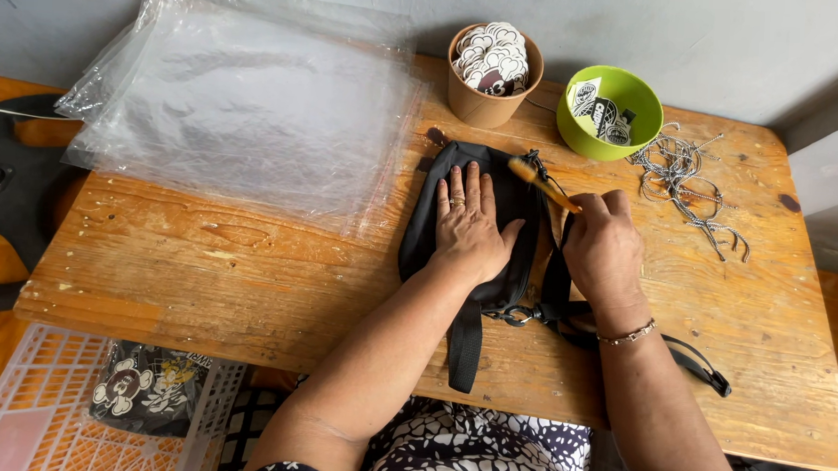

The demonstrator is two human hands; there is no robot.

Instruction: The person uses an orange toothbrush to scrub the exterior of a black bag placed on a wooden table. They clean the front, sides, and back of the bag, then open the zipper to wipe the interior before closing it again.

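The black pouch (pixel 471 219) lies flat near the middle of the wooden table (pixel 248 275), its strap (pixel 464 346) trailing toward the near edge. The left hand (pixel 467 228) presses on it, palm down, fingers spread. The right hand (pixel 605 248), knuckles up, is closed on an orange tool (pixel 544 184) angled over the pouch's right edge. Beyond stand a brown cup (pixel 486 102) and a green bowl (pixel 598 130).

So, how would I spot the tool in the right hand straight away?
Start at the wooden table, then find the black bag under the left hand. The right hand holds an orange-handled tool over the bag's top edge; it is the only orange thing on the tabletop.
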